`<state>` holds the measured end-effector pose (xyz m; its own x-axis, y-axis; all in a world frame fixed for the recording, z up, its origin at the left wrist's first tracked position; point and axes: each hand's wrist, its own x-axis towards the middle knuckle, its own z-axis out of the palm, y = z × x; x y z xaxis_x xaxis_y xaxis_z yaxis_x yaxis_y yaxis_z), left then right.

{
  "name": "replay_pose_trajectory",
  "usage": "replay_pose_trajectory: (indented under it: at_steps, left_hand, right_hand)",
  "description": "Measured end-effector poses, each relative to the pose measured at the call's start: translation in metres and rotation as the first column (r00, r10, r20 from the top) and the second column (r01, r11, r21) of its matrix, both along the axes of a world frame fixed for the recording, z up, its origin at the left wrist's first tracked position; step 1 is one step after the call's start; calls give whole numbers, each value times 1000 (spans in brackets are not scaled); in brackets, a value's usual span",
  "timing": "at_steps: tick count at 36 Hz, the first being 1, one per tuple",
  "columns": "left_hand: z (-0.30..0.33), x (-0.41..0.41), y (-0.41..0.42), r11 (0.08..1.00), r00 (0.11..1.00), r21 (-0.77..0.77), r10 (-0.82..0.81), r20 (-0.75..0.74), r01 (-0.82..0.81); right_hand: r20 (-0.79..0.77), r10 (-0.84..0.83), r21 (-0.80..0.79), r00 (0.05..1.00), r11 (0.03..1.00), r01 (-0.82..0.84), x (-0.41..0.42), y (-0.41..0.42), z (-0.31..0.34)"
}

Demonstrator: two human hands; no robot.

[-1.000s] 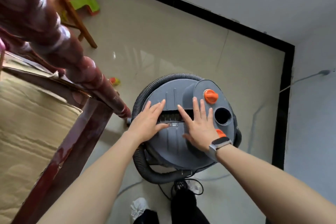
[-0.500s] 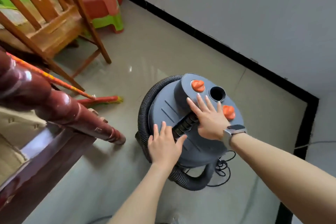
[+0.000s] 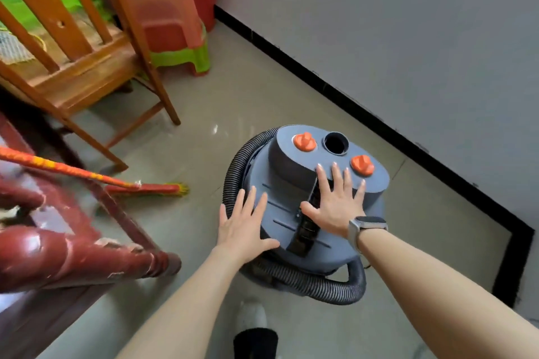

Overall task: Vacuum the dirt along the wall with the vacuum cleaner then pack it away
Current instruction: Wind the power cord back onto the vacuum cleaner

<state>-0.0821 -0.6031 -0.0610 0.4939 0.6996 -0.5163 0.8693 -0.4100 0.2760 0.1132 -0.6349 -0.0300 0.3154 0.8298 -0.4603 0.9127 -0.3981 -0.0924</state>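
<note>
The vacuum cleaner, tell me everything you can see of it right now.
The vacuum cleaner is a squat grey drum of matte plastic, standing upright on the tiled floor near the wall's black skirting. Its raised top deck carries two orange knobs with an open round port between them, and a dark recessed handle slot runs down the lid. A black ribbed hose is coiled round the body. The left hand and right hand both press flat on the lid, fingers spread.
</note>
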Motion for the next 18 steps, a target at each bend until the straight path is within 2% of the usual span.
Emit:
replay_pose_trajectory:
  at_steps: [7,18]
  left_hand:
    - [-5,53,85,997,990,47,-50,-128,56]
    - [-6,89,195,980,979,34,198,-52,-196]
  right_hand:
    - [46,217,11,975,976,-218,45,78,2]
    - [55,346,113,937,930,-350,72,217,-4]
